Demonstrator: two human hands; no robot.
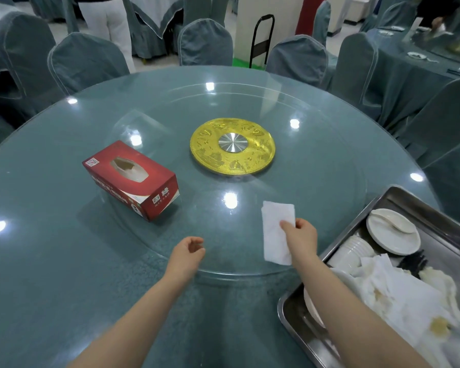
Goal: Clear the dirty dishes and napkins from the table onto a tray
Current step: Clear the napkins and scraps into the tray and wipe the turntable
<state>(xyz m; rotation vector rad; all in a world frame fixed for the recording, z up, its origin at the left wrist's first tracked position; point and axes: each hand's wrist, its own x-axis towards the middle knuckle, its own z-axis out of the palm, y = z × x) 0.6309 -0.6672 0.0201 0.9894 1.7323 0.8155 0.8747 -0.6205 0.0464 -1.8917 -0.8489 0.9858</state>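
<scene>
The counter [51, 261] is round, covered in grey-green cloth under glass, with a glass turntable [316, 168] on top and a gold disc [260, 152] at its centre. Chairs [205, 43] in matching grey-green covers ring the counter; further covered tables and a black hand truck [262, 41] stand behind.

A red tissue box [130, 179] lies on the turntable, left of the gold disc, well apart from both hands.

The right hand [302, 236] pinches 1 white napkin [275, 229] between thumb and fingers, above the near edge of the turntable. The left hand [187, 252] hovers just left of it, fingers loosely curled, holding nothing.

A steel tray [420, 200] sits at the counter's right edge. It contains white plates [393, 232] (the top 1 carries a white spoon [391, 221]), stacked ribbed cups [355, 252], black utensils [414, 262] and stained crumpled napkins [398, 296].
</scene>
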